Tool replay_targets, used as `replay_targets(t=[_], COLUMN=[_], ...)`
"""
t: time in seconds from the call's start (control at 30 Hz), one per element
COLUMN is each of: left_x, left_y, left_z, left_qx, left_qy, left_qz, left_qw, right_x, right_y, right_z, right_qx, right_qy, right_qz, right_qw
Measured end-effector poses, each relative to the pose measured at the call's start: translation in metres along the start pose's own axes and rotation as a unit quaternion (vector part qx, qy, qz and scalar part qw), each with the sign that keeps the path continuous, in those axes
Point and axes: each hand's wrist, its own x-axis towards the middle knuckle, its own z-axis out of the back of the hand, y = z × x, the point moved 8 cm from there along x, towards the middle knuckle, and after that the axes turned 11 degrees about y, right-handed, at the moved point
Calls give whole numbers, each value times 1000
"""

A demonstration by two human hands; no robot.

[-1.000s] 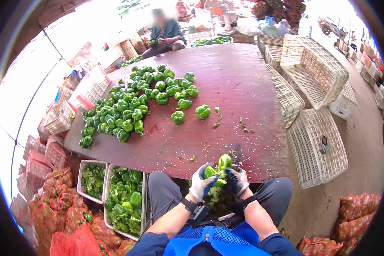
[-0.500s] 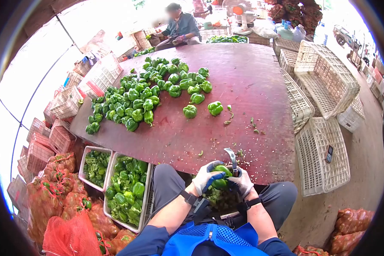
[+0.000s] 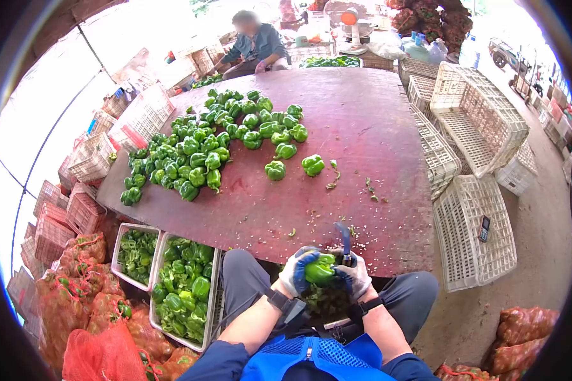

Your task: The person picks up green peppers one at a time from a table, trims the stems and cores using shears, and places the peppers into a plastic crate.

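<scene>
My gloved left hand [image 3: 297, 272] is closed around a green bell pepper [image 3: 320, 270] above my lap. My gloved right hand [image 3: 356, 274], fingers wrapped round the dark handle, grips a curved-blade knife [image 3: 344, 236]. Its blade points up and away from the pepper. Under both hands sits a container of dark trimmings [image 3: 324, 301], its rim mostly hidden. Beyond them is the reddish table [image 3: 337, 209], strewn with pale seeds and green scraps. A pile of green bell peppers [image 3: 190, 146] covers its left part, with a few single ones nearer the middle.
Left of my knee stand a crate of peppers [image 3: 213, 298] and a smaller crate of greens [image 3: 117, 270]. Red mesh sacks [image 3: 102, 355] lie at lower left. White plastic crates [image 3: 508, 254] line the right side, one bearing a phone [image 3: 484, 228]. A person [image 3: 260, 47] sits across the table.
My hands have turned the pepper so more of its side shows. The knife blade has tipped and shows darker. Across the table, the person has leaned and reached out an arm.
</scene>
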Motion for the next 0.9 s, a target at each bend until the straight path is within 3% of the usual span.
replay_targets(t=[0.13,0.27,0.33,0.4,0.57,0.67,0.77,0.9], left_x=[-2,-6,-5,-4,0,7,7,2], left_y=[3,5,9,13,22,26,17,-1], left_z=[11,-3,0,12,29,40,20,14], left_qx=[24,40,29,27,-4,-25,-43,7], left_qy=[3,-34,-35,-74,-85,-73,-37,-25], left_qz=[-16,-69,-82,-94,-92,-86,-82,-100], left_qw=[1000,996,996,992,992,993,995,995], right_x=[-3,3,3,-2,-6,-2,1,-1], right_y=[-9,-4,-4,4,5,-4,-7,-5], right_z=[2,7,2,-3,-5,1,12,5], right_qx=[30,-44,-48,-184,-318,-222,-11,32], right_qy=[-53,-50,-56,-76,-115,-124,-147,-91], right_qz=[-24,92,106,123,136,142,92,35], right_qw=[998,994,992,972,931,957,985,995])
